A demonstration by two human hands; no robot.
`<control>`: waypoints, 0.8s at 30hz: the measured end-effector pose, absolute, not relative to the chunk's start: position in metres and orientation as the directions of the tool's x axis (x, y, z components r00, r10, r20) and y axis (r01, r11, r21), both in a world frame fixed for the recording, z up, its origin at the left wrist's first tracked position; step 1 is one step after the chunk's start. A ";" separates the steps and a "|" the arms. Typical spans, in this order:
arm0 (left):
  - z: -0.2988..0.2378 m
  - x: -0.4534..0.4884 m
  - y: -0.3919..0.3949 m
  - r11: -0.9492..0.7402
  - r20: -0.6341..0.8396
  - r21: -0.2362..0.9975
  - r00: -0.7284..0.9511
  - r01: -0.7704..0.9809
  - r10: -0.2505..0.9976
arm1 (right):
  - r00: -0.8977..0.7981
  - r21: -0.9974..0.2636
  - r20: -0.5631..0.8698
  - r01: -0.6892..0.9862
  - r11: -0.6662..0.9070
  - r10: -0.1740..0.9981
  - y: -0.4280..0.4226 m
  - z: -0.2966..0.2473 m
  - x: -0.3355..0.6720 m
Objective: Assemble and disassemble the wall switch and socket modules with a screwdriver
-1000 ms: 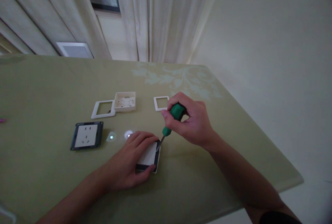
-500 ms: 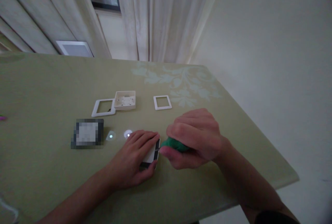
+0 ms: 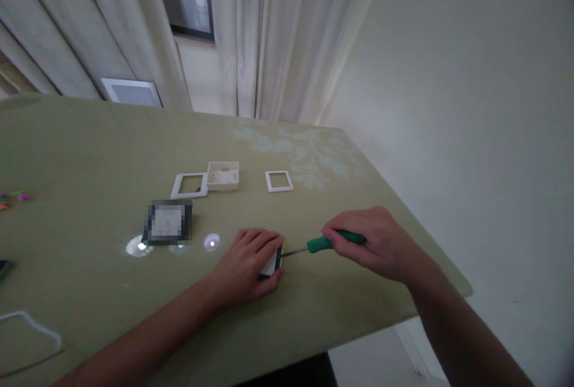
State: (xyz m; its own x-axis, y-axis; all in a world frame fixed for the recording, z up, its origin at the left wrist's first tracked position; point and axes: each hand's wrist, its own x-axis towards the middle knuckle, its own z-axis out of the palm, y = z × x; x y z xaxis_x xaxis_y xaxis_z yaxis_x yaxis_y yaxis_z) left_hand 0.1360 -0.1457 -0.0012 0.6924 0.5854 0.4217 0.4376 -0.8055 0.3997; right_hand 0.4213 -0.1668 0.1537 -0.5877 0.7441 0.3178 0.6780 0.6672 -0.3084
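Note:
My left hand (image 3: 251, 264) lies over a white wall socket with a dark rim (image 3: 272, 264) and presses it to the olive-green table (image 3: 314, 291), fingers curled round its edges. My right hand (image 3: 379, 243) grips a green-handled screwdriver (image 3: 329, 243), held almost level. Its metal tip touches the right edge of the socket under my left hand.
A second dark-framed socket (image 3: 168, 222) lies to the left. Behind it are a white square frame (image 3: 189, 185), a white back box (image 3: 223, 175) and a smaller white frame (image 3: 278, 180). The table's right edge runs close by my right hand. Small coloured bits (image 3: 13, 197) sit far left.
My right hand has swung the screwdriver from steeply tilted above the socket down to nearly level at its right edge. The camera has shifted slightly; my left hand stays on the socket.

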 end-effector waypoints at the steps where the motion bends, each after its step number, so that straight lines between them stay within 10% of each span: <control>1: -0.003 0.137 -0.146 -0.801 0.411 0.399 0.694 0.446 0.591 | -0.561 -0.323 0.360 0.674 0.664 0.745 -0.174 0.147 0.425; 15: 0.001 0.139 -0.136 -0.808 0.390 0.376 0.713 0.453 0.582 | 0.126 -0.585 0.509 0.776 0.235 0.851 -0.244 0.026 0.424; 24: 0.000 0.134 -0.133 -0.807 0.399 0.382 0.707 0.451 0.584 | -0.422 -0.375 0.222 0.795 0.476 0.879 -0.210 0.102 0.446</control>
State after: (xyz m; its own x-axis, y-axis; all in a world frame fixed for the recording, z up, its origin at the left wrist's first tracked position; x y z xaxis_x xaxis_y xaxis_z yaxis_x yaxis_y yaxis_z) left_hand 0.1339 -0.1325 0.0004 0.7068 0.5840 0.3991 0.4511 -0.8068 0.3815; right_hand 0.4463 -0.2102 0.1015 -0.4222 0.8790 0.2215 0.7954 0.4765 -0.3746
